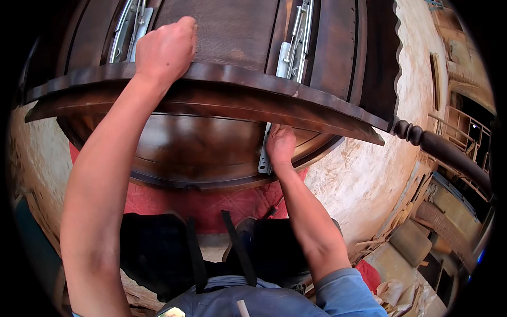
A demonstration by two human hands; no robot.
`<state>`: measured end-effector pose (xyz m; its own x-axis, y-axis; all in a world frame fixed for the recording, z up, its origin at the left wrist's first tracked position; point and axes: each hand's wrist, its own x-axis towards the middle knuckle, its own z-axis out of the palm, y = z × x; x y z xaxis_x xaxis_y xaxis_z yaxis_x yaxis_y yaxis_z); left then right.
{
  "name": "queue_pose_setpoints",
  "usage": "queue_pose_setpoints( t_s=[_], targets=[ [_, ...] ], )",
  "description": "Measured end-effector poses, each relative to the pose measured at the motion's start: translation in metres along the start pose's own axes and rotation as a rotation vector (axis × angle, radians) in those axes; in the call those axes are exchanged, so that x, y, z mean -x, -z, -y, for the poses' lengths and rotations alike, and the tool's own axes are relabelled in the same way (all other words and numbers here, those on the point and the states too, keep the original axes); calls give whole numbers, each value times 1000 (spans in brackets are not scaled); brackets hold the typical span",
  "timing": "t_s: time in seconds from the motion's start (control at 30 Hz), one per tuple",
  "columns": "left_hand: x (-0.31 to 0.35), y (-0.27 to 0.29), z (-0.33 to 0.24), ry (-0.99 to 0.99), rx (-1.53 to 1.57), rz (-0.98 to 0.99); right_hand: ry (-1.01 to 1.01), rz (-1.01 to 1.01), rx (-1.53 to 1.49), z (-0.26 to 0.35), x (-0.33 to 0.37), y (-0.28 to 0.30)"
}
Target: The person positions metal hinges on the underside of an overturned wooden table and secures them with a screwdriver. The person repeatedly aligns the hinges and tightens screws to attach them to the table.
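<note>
A dark brown wooden furniture piece lies upside down before me, its wavy-edged rail (232,74) running across. My left hand (168,50) is closed in a fist just beyond that rail, beside a silver metal mechanism (138,33) on the panel. Its fingertips are turned away, so anything in its grasp is hidden. Below the rail, my right hand (281,143) is closed against a silver metal bracket (265,156) with holes, which reaches down over a glossy rounded wooden panel (195,145). A matching metal mechanism (294,47) sits at the upper right.
A turned wooden leg (443,150) juts out at the right. Red quilted cloth (206,203) lies under the rounded panel, close to my knees. Wood scraps and boards (412,243) are piled at the far right, with crumpled wrapping (398,296) lower down.
</note>
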<state>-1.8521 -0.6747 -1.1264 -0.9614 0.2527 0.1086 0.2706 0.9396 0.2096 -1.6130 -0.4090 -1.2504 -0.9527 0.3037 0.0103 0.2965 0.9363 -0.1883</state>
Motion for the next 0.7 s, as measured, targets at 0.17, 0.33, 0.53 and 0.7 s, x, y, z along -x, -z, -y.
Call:
queue_pose_setpoints(
  t_s=[0.17, 0.33, 0.53, 0.7],
  targets=[
    [1, 4, -1, -14, 17, -19, 2, 47, 28, -1, 1, -2],
    [1, 3, 2, 9, -27, 26, 88, 64, 50, 10, -3, 8],
    [-2, 1, -3, -15, 7, -12, -91, -46, -427, -18, -7, -32],
    [6, 1, 9, 1, -4, -19, -115, 52, -224, 19, -13, -2]
  ],
)
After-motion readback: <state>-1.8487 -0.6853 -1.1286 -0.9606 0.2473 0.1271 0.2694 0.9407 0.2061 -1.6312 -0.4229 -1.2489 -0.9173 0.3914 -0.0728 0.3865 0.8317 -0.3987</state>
